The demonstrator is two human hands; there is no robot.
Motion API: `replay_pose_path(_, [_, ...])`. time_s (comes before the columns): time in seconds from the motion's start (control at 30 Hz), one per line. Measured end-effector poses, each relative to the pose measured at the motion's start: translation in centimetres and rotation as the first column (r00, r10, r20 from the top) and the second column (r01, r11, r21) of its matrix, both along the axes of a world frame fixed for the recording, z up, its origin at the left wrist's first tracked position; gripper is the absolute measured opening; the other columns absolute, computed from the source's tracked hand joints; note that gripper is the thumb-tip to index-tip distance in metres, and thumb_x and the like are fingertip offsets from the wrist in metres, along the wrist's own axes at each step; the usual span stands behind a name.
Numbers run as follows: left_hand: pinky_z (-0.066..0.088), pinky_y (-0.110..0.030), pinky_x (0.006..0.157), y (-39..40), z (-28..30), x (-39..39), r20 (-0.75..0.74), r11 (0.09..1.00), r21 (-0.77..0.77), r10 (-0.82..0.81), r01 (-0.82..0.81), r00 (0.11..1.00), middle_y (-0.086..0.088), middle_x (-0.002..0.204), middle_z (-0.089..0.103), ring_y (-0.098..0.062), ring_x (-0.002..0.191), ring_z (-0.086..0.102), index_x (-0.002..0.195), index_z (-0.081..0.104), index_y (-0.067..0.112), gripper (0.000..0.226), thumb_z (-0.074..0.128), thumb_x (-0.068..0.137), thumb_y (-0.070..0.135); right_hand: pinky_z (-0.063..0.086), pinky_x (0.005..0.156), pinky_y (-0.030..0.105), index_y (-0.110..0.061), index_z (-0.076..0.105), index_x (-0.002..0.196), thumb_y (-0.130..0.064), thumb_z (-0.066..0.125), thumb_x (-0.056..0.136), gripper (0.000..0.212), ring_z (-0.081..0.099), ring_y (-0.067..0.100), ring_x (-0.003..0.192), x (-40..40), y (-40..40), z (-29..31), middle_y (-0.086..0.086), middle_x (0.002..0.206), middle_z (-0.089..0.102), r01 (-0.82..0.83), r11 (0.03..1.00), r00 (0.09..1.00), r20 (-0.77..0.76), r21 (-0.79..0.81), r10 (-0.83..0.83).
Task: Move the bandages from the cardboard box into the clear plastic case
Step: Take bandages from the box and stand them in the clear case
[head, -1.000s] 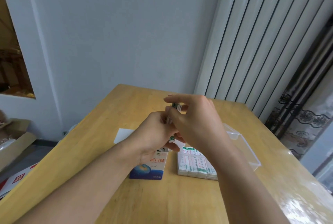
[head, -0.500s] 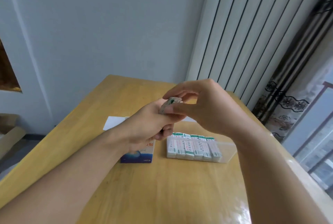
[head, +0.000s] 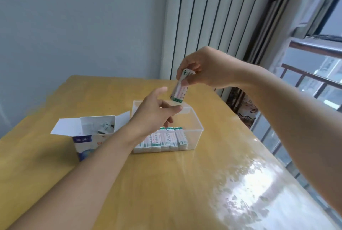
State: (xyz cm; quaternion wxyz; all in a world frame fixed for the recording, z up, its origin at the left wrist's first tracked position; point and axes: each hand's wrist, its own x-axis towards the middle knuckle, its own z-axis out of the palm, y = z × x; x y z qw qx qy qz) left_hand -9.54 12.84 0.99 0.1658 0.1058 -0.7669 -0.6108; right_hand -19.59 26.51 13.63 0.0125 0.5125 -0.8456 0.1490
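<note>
My right hand [head: 201, 68] pinches a small stack of white bandages [head: 179, 91] with green ends, held upright above the clear plastic case [head: 194, 118]. My left hand [head: 155, 113] hovers over the case just below and left of that stack, fingers relaxed and holding nothing. Along the case's near wall lies a row of several bandage stacks [head: 162, 139]. To the left stands the cardboard box [head: 87, 137], flaps open, with a few bandages [head: 105, 128] inside.
The wooden table [head: 166, 183] carries both containers; its right part is glossy with window glare. A white ribbed radiator [head: 212, 16] stands behind the far edge. A curtain and a window with a railing [head: 311, 81] are at the right.
The hands have come apart: the right lifted the bandage stack up and to the right, the left let go and dropped over the case. The camera turned right, showing the open box and window.
</note>
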Motion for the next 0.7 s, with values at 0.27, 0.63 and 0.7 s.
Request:
replay_pose_path(0.27, [0.052, -0.031, 0.091, 0.3, -3.2, -1.9, 0.088, 0.829, -0.557, 0.01, 0.041, 0.996, 0.011, 0.101, 0.069, -0.008, 0.095, 0.064, 0.112, 0.073, 0.024, 0.019, 0.059, 0.1, 0.023, 0.058, 0.076, 0.037, -0.034, 0.074, 0.097, -0.02, 0.077, 0.086, 0.018, 0.066, 0.019, 0.091, -5.1, -1.8, -7.4, -0.006, 0.101, 0.073, 0.128, 0.931, 0.989, -0.12, 0.343, -0.091])
replay_pose_path(0.63, [0.031, -0.035, 0.058, 0.8, -2.8, -1.7, 0.4, 0.588, -0.731, -0.041, 0.346, 0.916, 0.0, 0.061, 0.042, -0.019, 0.063, 0.04, 0.065, 0.041, 0.011, 0.048, 0.035, 0.101, 0.042, 0.04, 0.059, 0.021, -0.024, 0.076, 0.105, -0.024, 0.08, 0.085, 0.021, 0.056, 0.016, 0.089, -5.6, -2.7, -10.5, -0.012, 0.09, 0.059, 0.07, 0.849, 0.996, -0.081, 0.523, -0.032])
replay_pose_path(0.7, [0.033, -0.034, 0.057, 0.9, -2.7, -1.8, 0.424, 0.596, -0.719, -0.029, 0.356, 0.905, 0.007, 0.053, 0.043, -0.015, 0.06, 0.043, 0.059, 0.041, 0.017, 0.06, 0.04, 0.098, 0.062, 0.041, 0.061, 0.023, -0.024, 0.076, 0.104, -0.025, 0.081, 0.083, 0.022, 0.057, 0.016, 0.09, -5.5, -2.8, -10.7, -0.013, 0.088, 0.059, 0.062, 0.843, 0.997, -0.072, 0.535, -0.028])
